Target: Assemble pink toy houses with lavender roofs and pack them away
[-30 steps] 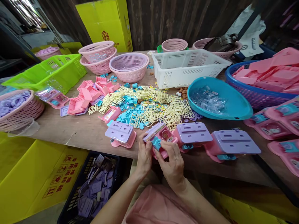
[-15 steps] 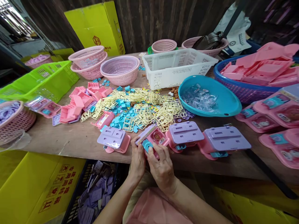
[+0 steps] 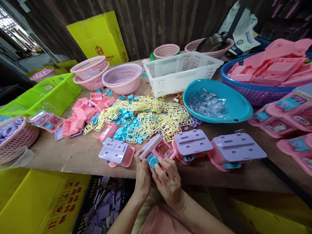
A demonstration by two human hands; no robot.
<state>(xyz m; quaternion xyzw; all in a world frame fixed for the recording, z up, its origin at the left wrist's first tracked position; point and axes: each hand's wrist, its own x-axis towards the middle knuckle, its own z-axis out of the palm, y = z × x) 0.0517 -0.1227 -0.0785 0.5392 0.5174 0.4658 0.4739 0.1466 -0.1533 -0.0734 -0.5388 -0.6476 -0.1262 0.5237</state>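
Note:
Both my hands hold a small pink toy (image 3: 159,150) at the table's near edge. My left hand (image 3: 142,177) grips its left side. My right hand (image 3: 168,180) wraps its lower right, with the thumb beside the blue round part on its front. A purple strip with lettering runs along the toy's top. Assembled toys with purple lids lie close by: one to the left (image 3: 114,151), two to the right (image 3: 192,143) (image 3: 237,148).
A heap of cream sprues (image 3: 151,118) and blue bits covers the wooden table (image 3: 80,152). Behind stand pink baskets (image 3: 122,78), a white crate (image 3: 180,71), a teal bowl (image 3: 240,109) of clear parts, a green crate (image 3: 48,91). Below left sits a dark crate (image 3: 102,208) of purple plates.
The view has drifted slightly, shifting everything a little left. My hands keep hold of the pink toy, with the right thumb working near its blue part.

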